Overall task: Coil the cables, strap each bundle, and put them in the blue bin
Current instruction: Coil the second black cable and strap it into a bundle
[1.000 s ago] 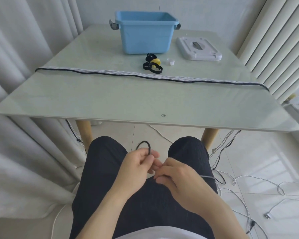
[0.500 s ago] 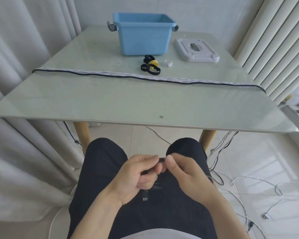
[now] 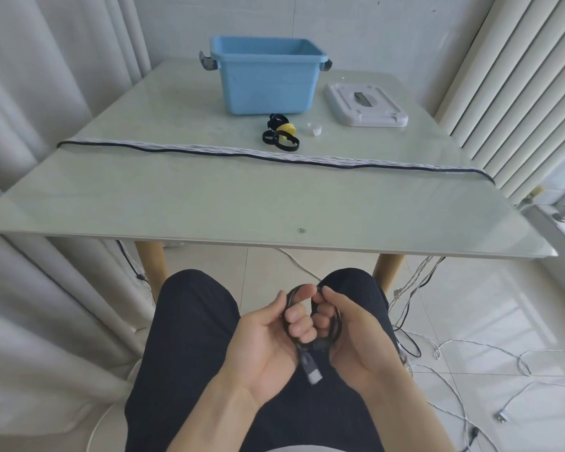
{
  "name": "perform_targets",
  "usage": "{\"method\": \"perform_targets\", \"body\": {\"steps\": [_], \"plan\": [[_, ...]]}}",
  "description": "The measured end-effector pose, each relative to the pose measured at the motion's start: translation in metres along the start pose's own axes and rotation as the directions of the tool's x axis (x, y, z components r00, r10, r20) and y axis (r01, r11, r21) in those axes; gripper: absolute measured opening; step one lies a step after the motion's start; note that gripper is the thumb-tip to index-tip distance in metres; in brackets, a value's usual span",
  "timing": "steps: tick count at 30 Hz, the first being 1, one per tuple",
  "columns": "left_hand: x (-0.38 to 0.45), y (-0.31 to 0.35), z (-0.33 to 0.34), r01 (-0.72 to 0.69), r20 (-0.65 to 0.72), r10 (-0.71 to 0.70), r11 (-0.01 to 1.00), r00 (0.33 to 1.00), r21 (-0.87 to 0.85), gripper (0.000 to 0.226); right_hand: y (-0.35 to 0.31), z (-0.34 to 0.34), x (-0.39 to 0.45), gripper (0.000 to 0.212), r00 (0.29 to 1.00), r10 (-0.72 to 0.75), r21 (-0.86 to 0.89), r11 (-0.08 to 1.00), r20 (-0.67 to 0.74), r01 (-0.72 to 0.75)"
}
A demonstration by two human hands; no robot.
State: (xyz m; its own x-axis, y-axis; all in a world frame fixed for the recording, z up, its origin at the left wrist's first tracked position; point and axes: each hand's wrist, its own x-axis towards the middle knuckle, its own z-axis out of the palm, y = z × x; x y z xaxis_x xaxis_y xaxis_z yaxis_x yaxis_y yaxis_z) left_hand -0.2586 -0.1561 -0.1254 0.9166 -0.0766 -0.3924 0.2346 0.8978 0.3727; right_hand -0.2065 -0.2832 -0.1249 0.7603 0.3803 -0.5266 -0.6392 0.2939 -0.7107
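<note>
- Head view, near and low: left hand (image 3: pixel 268 337) palm up over the lap, fingers curled through a small coil of thin black cable (image 3: pixel 335 324), gripping its left side.
- Right hand (image 3: pixel 353 334) just beside it, fingers curled round the right side of the same coil, thumb lying along the top.
- Coil held between both hands above the dark-trousered knees (image 3: pixel 193 321), below the table's near edge.
- Black plug with a silvery tip (image 3: pixel 310 370) hanging from the coil's near side, between the two palms, slightly blurred.
- Pale green glass-topped table (image 3: pixel 209 203) with wooden legs, spread across the middle.
- Open light-blue plastic bin with grey side handles (image 3: pixel 265 76) at the far centre of the table; inside not visible.
- White rectangular plastic lid (image 3: pixel 366 106) lying flat, just right of the bin.
- Black hook-and-loop straps with a yellow roll (image 3: pixel 281 135) near the bin's front; small white cap (image 3: pixel 314 128) to their right.
- Long band of white cables edged by a black one (image 3: pixel 242 153) laid straight from left to right across the table, ends dropping over both sides.
- Loose white cables (image 3: pixel 470 350) strewn on the tiled floor at the right.
- White curtains (image 3: pixel 30 109) at the left, white vertical slats (image 3: pixel 519 76) at the right.
</note>
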Motion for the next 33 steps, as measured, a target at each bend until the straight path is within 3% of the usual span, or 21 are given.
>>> {"method": "perform_targets", "body": {"steps": [4, 8, 12, 14, 16, 19, 22, 26, 29, 33], "plan": [[0.001, 0.003, -0.004, -0.026, 0.022, 0.026, 1.000, 0.999, 0.012, 0.032, 0.002, 0.003, 0.002, 0.018, 0.999, -0.012, 0.030, 0.999, 0.030, 0.011], [0.002, 0.017, -0.013, -0.141, 0.000, 0.141, 0.988, 0.990, 0.067, 0.035, 0.001, 0.002, -0.005, 0.024, 0.983, -0.156, -0.321, 0.930, 0.100, 0.180], [0.005, 0.033, -0.029, -0.225, -0.052, 0.223, 0.974, 0.974, -0.041, 0.043, -0.011, -0.015, -0.008, 0.015, 0.963, -0.268, -0.767, 0.612, 0.026, 0.191], [0.006, 0.040, -0.037, -0.244, -0.097, 0.238, 0.968, 0.966, -0.061, 0.044, -0.021, -0.029, -0.007, 0.015, 0.937, -0.349, -0.880, 0.450, -0.014, 0.155], [0.007, 0.042, -0.041, -0.244, -0.119, 0.238, 0.969, 0.964, -0.040, 0.038, -0.027, -0.035, -0.010, 0.018, 0.925, -0.378, -0.912, 0.361, 0.049, 0.196], [0.009, 0.036, -0.038, -0.209, -0.120, 0.206, 0.978, 0.971, -0.016, 0.032, -0.020, -0.028, -0.013, 0.017, 0.886, -0.436, -0.834, 0.421, 0.159, 0.357], [0.008, 0.032, -0.032, -0.154, -0.049, 0.152, 0.987, 0.987, -0.041, 0.024, -0.006, -0.015, -0.010, 0.013, 0.841, -0.516, -0.796, 0.436, 0.163, 0.421], [0.002, 0.038, -0.033, -0.105, 0.039, 0.104, 0.994, 0.994, 0.026, 0.017, 0.001, -0.009, -0.008, 0.018, 0.831, -0.543, -0.802, 0.438, 0.126, 0.407], [0.000, 0.042, -0.036, -0.057, 0.032, 0.056, 0.997, 0.998, 0.045, 0.018, -0.002, -0.011, -0.007, 0.024, 0.841, -0.536, -0.825, 0.445, 0.067, 0.350], [0.001, 0.042, -0.038, -0.145, -0.030, 0.145, 0.989, 0.989, -0.008, 0.020, -0.007, -0.017, -0.004, 0.039, 0.857, -0.515, -0.880, 0.409, -0.004, 0.242]]}}
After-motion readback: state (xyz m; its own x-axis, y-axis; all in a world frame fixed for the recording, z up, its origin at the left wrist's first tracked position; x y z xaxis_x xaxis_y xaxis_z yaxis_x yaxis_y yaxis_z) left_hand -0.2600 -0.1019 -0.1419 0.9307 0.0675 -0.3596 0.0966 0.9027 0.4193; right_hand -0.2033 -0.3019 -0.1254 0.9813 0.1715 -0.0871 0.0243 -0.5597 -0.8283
